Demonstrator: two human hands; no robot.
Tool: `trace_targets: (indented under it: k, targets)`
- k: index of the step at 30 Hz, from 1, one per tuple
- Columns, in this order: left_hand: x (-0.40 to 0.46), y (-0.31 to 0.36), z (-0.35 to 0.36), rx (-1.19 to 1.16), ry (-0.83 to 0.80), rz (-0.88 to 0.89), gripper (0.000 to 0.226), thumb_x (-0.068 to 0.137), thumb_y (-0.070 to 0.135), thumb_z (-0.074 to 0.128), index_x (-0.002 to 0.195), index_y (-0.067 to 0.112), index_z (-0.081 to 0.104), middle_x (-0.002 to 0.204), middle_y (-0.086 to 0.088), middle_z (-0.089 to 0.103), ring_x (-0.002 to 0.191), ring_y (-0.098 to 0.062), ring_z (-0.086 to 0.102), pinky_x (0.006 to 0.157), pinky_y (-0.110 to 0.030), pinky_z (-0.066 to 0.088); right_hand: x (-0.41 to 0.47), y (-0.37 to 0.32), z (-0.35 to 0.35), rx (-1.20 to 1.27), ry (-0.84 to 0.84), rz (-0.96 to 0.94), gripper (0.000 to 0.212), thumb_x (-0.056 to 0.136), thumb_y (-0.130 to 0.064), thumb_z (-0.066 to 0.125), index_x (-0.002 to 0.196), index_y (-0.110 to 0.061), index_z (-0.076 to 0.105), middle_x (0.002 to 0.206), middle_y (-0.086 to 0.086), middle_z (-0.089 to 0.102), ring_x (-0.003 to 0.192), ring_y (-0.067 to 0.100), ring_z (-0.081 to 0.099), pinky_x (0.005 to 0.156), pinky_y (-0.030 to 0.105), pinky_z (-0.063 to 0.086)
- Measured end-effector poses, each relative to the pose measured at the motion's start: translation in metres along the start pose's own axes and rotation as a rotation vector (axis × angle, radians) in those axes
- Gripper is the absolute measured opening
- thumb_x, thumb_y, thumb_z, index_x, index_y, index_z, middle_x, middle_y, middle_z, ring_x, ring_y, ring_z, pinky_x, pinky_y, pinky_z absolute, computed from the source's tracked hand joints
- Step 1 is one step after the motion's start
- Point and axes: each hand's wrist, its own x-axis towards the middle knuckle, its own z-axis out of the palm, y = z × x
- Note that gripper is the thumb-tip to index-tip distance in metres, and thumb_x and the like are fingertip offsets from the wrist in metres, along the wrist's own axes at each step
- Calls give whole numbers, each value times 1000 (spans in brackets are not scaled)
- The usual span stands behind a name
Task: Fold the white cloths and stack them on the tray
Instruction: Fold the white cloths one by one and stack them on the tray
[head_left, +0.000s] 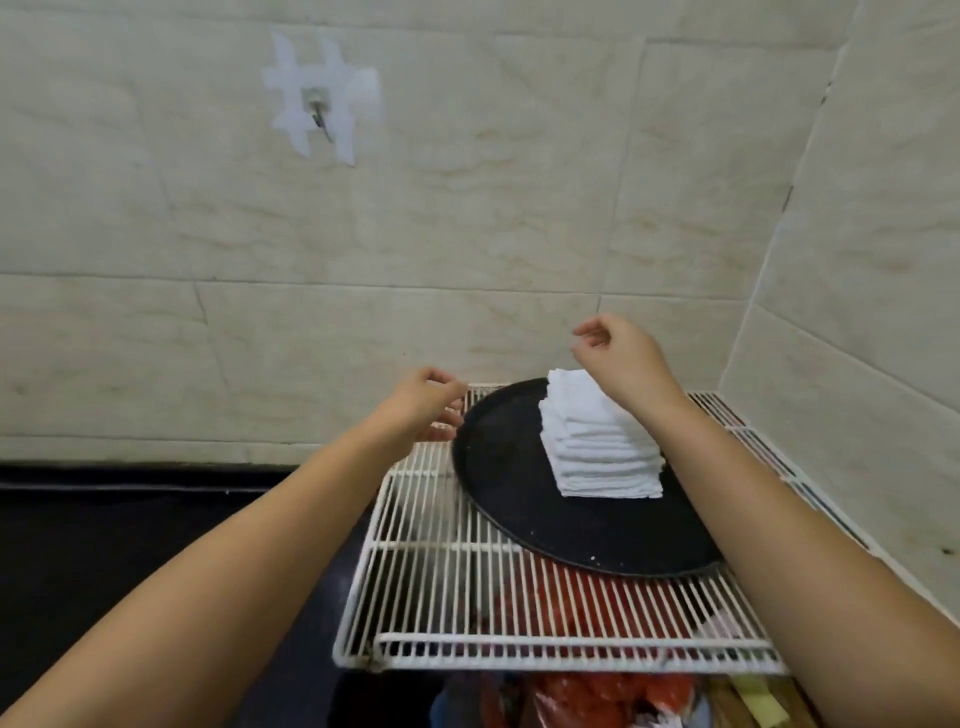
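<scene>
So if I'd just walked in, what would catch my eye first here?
Probably the neat stack of folded white cloths on the round black tray, which sits on a white wire rack in the tiled corner. Next, the two bare hands raised over it, the left hand by the tray's far left edge and the right hand above the stack, both empty with fingers loosely curled.
</scene>
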Motion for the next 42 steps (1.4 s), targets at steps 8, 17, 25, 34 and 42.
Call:
trace_targets:
  k: [8,17,25,34,42]
  targets:
    - [-156,-109,-234,130,322,-85,6,96,20,49,91,18,51,78,-3,57,58,-11,54,42,-18,44,-148,-163,225,17,-483,-301,16,87,-15,56,100,-14,66,91,3,66,86,17,60,81,28,47]
    - [-407,-271,-472,639,713,-403,13,92,21,52,101,14,59,85,-1,62,80,-20,60,75,-29,47,-396,-313,437,-85,-882,-674,27,95,-28,47,120,-19,54,115,2,55,102,22,58,85,37,49]
    - [-550,-351,-570,662,1024,-622,16,93,25,48,102,16,57,97,-3,64,93,-25,59,79,-34,48,-525,-405,545,-198,-1017,-1029,33,97,-27,41,128,-18,48,125,5,51,116,26,51,91,37,41]
    - [-579,-411,-739,671,1077,-692,22,94,26,46,111,15,56,105,-4,63,97,-22,59,81,-33,49,-588,-531,697,-173,-1146,-1170,31,97,-26,42,125,-16,50,125,7,51,117,28,51,93,36,40]
    - [-557,-437,-896,607,1027,-733,24,94,25,47,114,14,55,107,-8,63,99,-26,59,83,-34,48,-594,-649,825,-195,-1207,-1156,30,97,-26,42,123,-16,50,124,7,52,116,27,51,91,33,42]
